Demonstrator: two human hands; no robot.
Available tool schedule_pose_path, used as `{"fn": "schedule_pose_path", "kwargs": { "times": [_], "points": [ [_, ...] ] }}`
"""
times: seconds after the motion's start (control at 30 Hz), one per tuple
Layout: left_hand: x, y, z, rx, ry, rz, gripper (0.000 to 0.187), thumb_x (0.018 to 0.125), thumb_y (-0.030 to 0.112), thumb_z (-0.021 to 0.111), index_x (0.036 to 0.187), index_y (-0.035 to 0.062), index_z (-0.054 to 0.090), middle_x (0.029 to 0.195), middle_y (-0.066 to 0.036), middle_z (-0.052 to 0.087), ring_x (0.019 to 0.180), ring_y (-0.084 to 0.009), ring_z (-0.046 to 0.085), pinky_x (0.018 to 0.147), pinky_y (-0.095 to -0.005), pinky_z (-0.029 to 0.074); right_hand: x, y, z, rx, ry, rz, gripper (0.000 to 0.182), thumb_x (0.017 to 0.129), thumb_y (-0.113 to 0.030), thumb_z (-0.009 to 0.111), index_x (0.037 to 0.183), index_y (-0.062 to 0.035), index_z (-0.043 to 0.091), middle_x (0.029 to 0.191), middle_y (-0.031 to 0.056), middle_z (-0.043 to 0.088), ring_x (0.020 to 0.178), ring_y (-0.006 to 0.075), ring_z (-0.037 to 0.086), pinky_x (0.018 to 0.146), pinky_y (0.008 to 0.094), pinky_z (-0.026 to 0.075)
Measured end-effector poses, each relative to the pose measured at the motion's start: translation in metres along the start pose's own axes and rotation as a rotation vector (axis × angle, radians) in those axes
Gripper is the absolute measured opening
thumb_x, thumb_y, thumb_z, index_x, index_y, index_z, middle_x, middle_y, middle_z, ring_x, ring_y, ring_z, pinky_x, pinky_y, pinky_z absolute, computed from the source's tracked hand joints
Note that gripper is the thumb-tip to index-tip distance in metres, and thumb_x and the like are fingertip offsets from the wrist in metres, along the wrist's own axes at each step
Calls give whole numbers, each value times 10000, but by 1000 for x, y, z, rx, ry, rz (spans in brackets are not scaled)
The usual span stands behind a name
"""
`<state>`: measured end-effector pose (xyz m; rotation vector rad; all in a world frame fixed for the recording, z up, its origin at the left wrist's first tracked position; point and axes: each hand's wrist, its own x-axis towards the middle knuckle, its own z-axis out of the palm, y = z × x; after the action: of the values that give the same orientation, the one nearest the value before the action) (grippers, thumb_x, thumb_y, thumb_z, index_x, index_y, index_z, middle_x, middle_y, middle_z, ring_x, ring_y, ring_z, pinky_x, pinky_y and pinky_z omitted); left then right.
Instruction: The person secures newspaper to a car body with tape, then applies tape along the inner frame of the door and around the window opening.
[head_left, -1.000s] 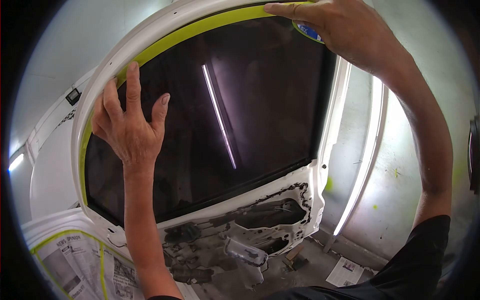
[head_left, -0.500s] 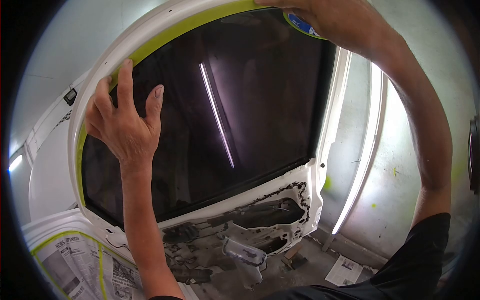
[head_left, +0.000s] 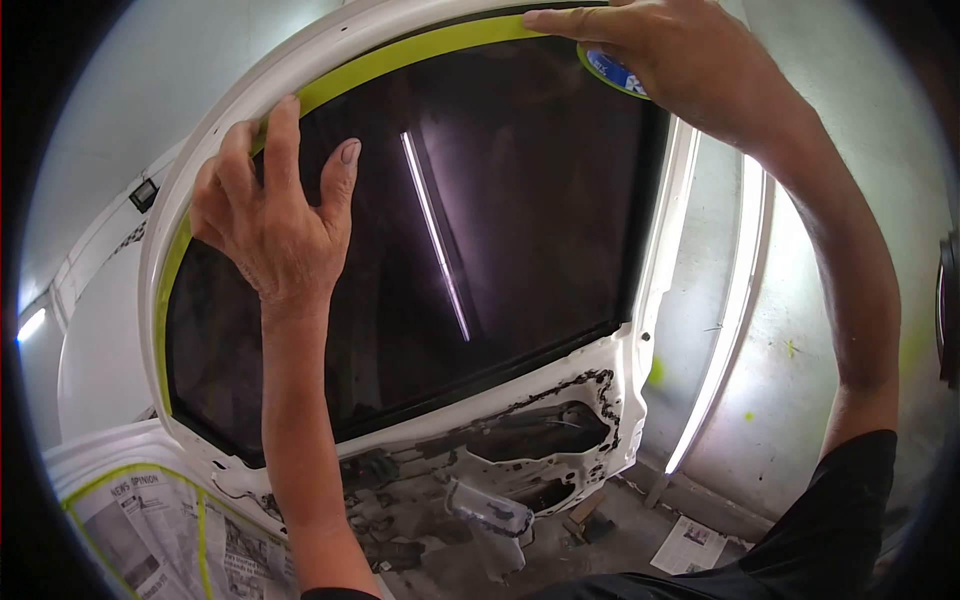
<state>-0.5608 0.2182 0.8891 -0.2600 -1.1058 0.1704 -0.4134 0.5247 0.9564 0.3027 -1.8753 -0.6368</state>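
Observation:
A white car door (head_left: 196,138) stands in front of me with a dark window glass (head_left: 530,200). Yellow-green masking tape (head_left: 400,58) runs along the curved upper edge of the window and down its left side. My left hand (head_left: 270,220) presses its fingertips on the tape at the upper left, fingers and thumb spread. At the top right my right hand (head_left: 690,60) grips the roll of masking tape (head_left: 612,72), whose blue label shows partly beneath the palm. Its index finger stretches left onto the strip. The palm hides much of the roll.
The door's lower inner panel (head_left: 480,460) is bare, with openings and dark sealant. Newspaper (head_left: 130,525) edged with tape covers a white part at the lower left. A light tube (head_left: 715,370) runs along the right wall. Another newspaper sheet (head_left: 688,545) lies on the floor.
My left hand has slid up and right along the taped edge. My right hand sits slightly lower and further right with the roll. A dark gap now shows above the strip near the top.

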Motion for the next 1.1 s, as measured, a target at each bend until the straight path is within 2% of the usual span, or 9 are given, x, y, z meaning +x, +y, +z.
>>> {"fn": "schedule_pose_path", "kwargs": {
  "times": [0.13,0.27,0.37,0.53,0.83,1.0,1.1],
  "points": [
    [1,2,-1,5,5,0,567,967,675,551,1324,259,697,1218,-31,484,1173,-248,418,1039,-494,315,1,0,-2,169,55,10,305,1034,-162,590,1314,-116,703,754,129,701,588,180,644,559,369,562],
    [3,7,-1,36,-15,16,571,966,680,547,1333,270,697,1239,-36,475,1195,-253,407,1044,-503,312,-2,-8,-16,145,66,-36,300,1046,-185,579,1310,-120,706,759,133,701,580,186,639,544,355,562],
    [3,9,1,26,-21,18,578,964,685,546,1346,276,691,1250,-38,472,1203,-256,403,1046,-508,310,2,-8,-11,113,35,17,298,1044,-195,584,1305,-126,709,758,134,704,578,190,642,543,341,569],
    [1,10,2,10,-4,18,581,968,677,547,1368,276,679,1260,-37,475,1211,-258,403,1048,-513,307,8,4,4,92,85,-46,292,1042,-201,587,1295,-126,712,776,126,718,594,189,664,544,333,581],
    [4,18,7,30,27,45,619,957,714,527,1363,272,679,1253,-35,501,1199,-265,416,1017,-497,313,13,1,2,102,-33,38,304,1034,-191,599,1317,-147,699,800,113,740,615,167,686,556,313,593],
    [16,49,10,-1,61,24,596,969,682,532,1354,253,685,1261,-13,539,1188,-260,433,1007,-473,313,10,1,2,75,-65,64,328,1040,-189,589,1354,-166,678,774,99,703,593,158,647,536,301,562],
    [16,46,8,-6,62,12,578,989,645,529,1362,230,684,1285,-4,562,1206,-245,447,1027,-452,314,-9,-14,-16,-95,35,-16,361,1048,-176,568,1400,-191,647,801,112,657,606,171,619,535,304,547]
  ]
}}
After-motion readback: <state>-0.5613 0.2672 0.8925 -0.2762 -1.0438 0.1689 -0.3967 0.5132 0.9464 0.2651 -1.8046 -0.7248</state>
